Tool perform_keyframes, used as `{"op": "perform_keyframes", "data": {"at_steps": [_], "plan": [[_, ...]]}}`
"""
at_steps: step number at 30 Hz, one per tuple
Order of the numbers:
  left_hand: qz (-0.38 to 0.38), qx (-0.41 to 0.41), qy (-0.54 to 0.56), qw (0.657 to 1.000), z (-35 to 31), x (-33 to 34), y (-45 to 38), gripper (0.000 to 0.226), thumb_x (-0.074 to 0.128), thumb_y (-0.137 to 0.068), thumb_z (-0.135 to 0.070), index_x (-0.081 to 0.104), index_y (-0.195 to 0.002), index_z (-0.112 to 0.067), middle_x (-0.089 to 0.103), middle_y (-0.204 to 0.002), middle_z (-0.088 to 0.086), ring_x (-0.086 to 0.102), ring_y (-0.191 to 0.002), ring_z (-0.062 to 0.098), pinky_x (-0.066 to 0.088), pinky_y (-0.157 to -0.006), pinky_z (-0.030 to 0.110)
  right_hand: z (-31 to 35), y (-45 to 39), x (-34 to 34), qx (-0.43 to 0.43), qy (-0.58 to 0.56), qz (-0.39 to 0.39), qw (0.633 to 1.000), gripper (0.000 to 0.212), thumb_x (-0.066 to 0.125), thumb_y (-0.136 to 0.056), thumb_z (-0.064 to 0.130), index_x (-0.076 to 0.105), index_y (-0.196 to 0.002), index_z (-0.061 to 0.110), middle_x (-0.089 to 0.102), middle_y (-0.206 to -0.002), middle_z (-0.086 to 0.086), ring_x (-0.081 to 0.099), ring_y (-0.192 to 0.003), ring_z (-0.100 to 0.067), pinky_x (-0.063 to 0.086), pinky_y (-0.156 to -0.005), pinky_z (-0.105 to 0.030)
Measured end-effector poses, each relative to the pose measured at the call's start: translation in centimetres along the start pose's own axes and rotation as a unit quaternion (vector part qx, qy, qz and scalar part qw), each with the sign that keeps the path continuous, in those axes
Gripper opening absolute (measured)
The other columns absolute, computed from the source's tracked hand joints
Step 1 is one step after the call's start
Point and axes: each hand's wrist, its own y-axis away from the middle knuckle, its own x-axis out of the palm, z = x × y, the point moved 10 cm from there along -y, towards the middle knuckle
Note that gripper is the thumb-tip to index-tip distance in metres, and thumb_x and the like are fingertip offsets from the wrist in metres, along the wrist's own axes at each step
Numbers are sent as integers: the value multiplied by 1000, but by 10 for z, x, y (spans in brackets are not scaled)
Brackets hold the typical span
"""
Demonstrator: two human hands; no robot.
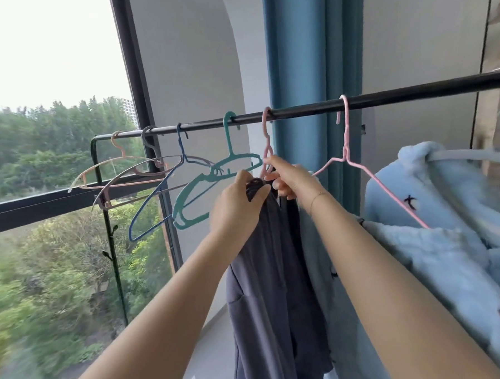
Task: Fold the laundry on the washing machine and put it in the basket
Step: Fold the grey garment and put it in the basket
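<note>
Fingers of the left hand (238, 203) curl round the bunched top of a grey garment (265, 290) hanging below the black rail (383, 97); the right hand (286, 177) pinches its pink hanger (267, 147).

Both forearms were bare, with no sleeve reaching into view. The right hand (286, 177) had a thin gold chain bracelet (318, 196) at its wrist, fine-linked and loose. The left hand (238, 207) wore no ring, watch or band that could be seen.
</note>
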Motion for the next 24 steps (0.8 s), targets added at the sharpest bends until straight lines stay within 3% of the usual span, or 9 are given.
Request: {"op": "perform_keyframes", "data": {"at_steps": [4, 9, 15, 20, 24], "plan": [[-7, 27, 10, 1000, -4, -8, 4, 26, 60, -90, -42, 55, -100, -19, 62, -94, -6, 56, -87, 19, 43, -69, 31, -9, -1, 28, 17, 0, 59, 998, 35, 60, -85, 52, 56, -74, 19, 41, -46, 8, 31, -43, -9, 27, -41, -19], [-29, 112, -65, 991, -15, -23, 27, 29, 63, -88, -42, 45, -84, -19, 54, -85, -5, 52, -78, 19, 35, -63, 30, -12, -8, 37, 24, -74, 22, 997, 29, 55, -90, 36, 46, -70, 17, 36, -44, 7, 28, -40, -9, 25, -44, -22], [-55, 163, -68, 983, 10, -43, 60, 27, 65, -88, -37, 48, -85, -15, 49, -83, -4, 54, -72, 25, 44, -64, 34, -13, -5, 54, 48, -174, 11, 984, 26, 49, -94, 24, 40, -72, 14, 31, -42, 5, 25, -31, -8, 24, -39, -20], [-131, 122, -8, 984, 42, -58, 90, 23, 70, -85, -29, 53, -83, -14, 49, -82, -6, 48, -69, 14, 37, -62, 25, -11, -5, 67, 55, -234, -1, 971, 26, 47, -94, 20, 38, -70, 15, 30, -42, 5, 22, -29, -7, 22, -38, -19], [-142, 51, 71, 986, 77, -52, 107, 27, 73, -84, -22, 47, -75, -16, 50, -77, -7, 47, -72, 9, 36, -62, 15, 1, 0, 80, 74, -349, 16, 934, 22, 49, -93, 20, 42, -72, 18, 26, -38, 8, 19, -29, -5, 20, -39, -18]]}}
